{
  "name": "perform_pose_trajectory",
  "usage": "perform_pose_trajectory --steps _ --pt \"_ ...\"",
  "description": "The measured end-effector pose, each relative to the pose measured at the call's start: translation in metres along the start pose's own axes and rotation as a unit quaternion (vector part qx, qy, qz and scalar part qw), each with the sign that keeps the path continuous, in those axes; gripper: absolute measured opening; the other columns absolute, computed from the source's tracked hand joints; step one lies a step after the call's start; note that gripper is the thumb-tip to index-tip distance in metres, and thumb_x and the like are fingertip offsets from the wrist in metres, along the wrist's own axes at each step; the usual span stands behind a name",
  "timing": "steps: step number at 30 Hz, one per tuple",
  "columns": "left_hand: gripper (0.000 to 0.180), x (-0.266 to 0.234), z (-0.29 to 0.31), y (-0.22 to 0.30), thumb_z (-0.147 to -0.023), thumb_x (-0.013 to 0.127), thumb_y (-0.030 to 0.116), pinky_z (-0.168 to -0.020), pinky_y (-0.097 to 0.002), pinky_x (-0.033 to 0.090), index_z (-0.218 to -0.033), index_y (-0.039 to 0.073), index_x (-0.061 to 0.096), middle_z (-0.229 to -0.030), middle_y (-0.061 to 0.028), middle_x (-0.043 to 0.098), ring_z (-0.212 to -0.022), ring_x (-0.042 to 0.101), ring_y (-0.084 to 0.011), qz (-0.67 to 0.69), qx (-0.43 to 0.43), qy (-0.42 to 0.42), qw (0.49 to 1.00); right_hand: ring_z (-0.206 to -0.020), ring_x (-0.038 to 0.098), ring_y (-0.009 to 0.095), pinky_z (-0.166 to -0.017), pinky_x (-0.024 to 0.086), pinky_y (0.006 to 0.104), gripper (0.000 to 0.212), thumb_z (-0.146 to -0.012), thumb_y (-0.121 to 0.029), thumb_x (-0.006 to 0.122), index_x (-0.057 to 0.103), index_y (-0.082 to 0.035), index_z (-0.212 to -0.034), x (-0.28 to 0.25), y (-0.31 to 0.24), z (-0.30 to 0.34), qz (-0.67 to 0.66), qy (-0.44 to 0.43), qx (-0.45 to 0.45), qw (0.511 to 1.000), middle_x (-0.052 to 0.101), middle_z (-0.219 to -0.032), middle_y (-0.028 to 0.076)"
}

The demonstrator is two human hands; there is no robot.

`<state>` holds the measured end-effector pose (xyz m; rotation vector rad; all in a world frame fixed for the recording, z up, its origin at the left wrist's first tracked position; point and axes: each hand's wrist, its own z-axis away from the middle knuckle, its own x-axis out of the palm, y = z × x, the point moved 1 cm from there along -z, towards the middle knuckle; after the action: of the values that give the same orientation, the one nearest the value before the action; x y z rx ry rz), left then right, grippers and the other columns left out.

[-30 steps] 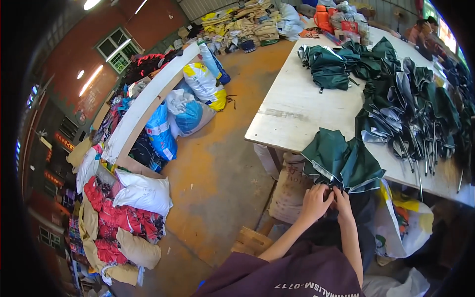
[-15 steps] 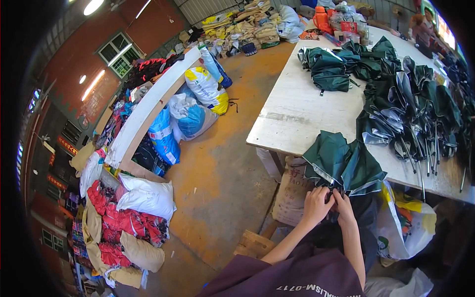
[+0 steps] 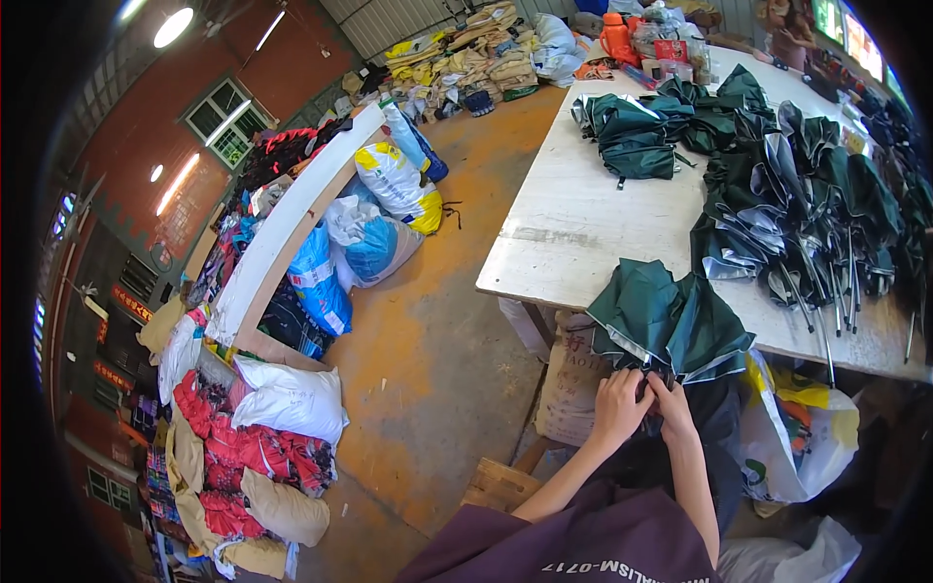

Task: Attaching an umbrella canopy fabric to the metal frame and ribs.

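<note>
A dark green umbrella (image 3: 671,316) with a silver lining hangs half folded over the near edge of the white table. My left hand (image 3: 622,403) and my right hand (image 3: 671,403) are closed close together at its lower end, fingers pinching around the dark frame there. The exact part between the fingertips is too small to make out. To the right on the table lies a heap of similar green umbrellas (image 3: 777,204), their metal shafts pointing toward me. Several folded green umbrellas (image 3: 637,146) lie farther back.
The white table (image 3: 544,233) has its corner ahead of me. A plastic bag (image 3: 812,447) stands under it on the right, a printed sack (image 3: 569,389) by its leg. A wooden stool (image 3: 501,484) is near my left forearm. Filled sacks (image 3: 292,398) and a red thermos (image 3: 614,37) are farther off.
The view has shifted slightly, moving the table and umbrellas a little to the left in the picture. Both hands keep nearly the same grip at the umbrella's lower end.
</note>
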<state>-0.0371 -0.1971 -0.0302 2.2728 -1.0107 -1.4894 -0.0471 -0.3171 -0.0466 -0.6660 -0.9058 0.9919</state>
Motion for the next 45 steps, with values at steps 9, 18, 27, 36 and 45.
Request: perform_pose_trajectory --steps 9,18,27,36,45 --pt "0.014 -0.005 0.001 0.005 -0.082 0.069 0.015 -0.070 -0.0374 0.043 -0.088 0.005 0.060 -0.079 -0.0099 0.059 -0.069 0.055 -0.0305 0.000 -0.008 0.000 1.000 -0.062 0.049 0.006 -0.054 0.037 0.0181 0.018 -0.096 -0.023 0.067 0.069 -0.005 -0.096 -0.001 0.021 -0.013 -0.048 0.006 -0.034 0.998 0.061 -0.077 -0.001" --pt "0.012 -0.009 -0.001 0.009 -0.082 0.066 0.016 -0.068 -0.0427 0.044 -0.084 0.006 0.060 -0.075 -0.0110 0.059 -0.071 0.056 -0.0336 -0.010 0.003 -0.025 1.000 -0.061 0.052 0.008 -0.053 0.042 0.0212 0.022 -0.096 -0.023 0.064 0.069 -0.002 -0.091 0.012 0.010 -0.008 -0.086 0.008 -0.044 0.995 0.064 -0.076 0.002" --pt "0.010 0.001 -0.004 0.013 -0.081 0.069 0.012 -0.069 -0.0402 0.045 -0.085 0.006 0.062 -0.073 -0.0087 0.059 -0.067 0.055 -0.0304 0.003 0.019 -0.017 1.000 -0.058 0.052 0.008 -0.050 0.039 0.0203 0.031 -0.097 -0.032 0.063 0.068 -0.004 -0.085 0.001 0.005 -0.003 -0.057 0.032 -0.007 0.998 0.062 -0.072 0.001" --pt "0.014 -0.008 -0.009 0.002 -0.079 0.072 0.013 -0.069 -0.0392 0.044 -0.079 0.006 0.059 -0.073 -0.0087 0.059 -0.067 0.056 -0.0311 -0.046 0.036 -0.018 0.998 -0.053 0.045 0.008 -0.047 0.035 0.0221 0.035 -0.096 -0.034 0.065 0.064 -0.006 -0.075 -0.001 0.016 -0.013 0.001 -0.007 0.002 1.000 0.055 -0.064 0.000" --pt "0.018 -0.011 -0.009 0.015 -0.081 0.072 0.017 -0.070 -0.0396 0.044 -0.078 0.007 0.058 -0.075 -0.0101 0.058 -0.070 0.055 -0.0303 -0.116 0.080 -0.029 0.990 -0.054 0.045 0.007 -0.048 0.035 0.0206 0.033 -0.096 -0.032 0.067 0.064 -0.006 -0.076 0.003 -0.007 0.005 -0.025 0.015 0.007 1.000 0.056 -0.065 0.000"
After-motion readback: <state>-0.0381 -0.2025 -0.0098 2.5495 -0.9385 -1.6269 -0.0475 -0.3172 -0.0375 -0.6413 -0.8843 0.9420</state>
